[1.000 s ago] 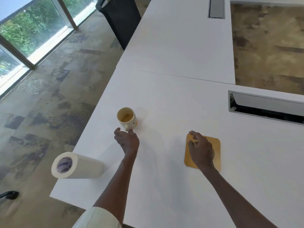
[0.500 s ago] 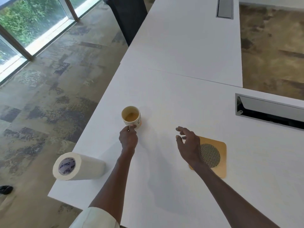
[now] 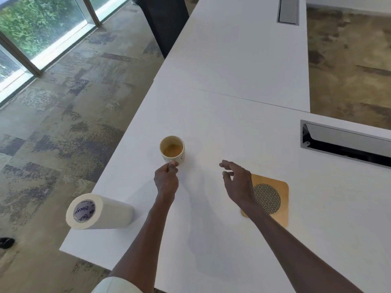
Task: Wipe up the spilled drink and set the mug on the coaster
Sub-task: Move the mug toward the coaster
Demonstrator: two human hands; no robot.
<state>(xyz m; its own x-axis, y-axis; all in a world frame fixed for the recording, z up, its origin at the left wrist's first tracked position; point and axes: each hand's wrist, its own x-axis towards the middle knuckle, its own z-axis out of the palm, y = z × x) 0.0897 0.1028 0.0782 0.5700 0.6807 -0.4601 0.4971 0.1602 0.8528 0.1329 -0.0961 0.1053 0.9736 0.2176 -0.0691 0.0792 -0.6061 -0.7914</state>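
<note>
Pinching mug (image 3: 172, 149) with left hand (image 3: 166, 181) fingers (image 3: 173, 164), coaster (image 3: 273, 194) well right

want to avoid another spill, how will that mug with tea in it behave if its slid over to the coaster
The mug stands upright and squat, so tipping seems unlikely. It is roughly a third full, so a jerky slide could slosh, though probably not over the rim. Only the left hand pinches it near the base; lifting may be steadier.

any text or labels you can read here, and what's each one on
Paper towel roll, purple end label: white lettering, partly legible, roughly "BRICA..."; the rest is too blurred to read.
Mug, side print near the left hand: a dark mark, too small to read.
Coaster: mesh pattern only, no text.
</note>
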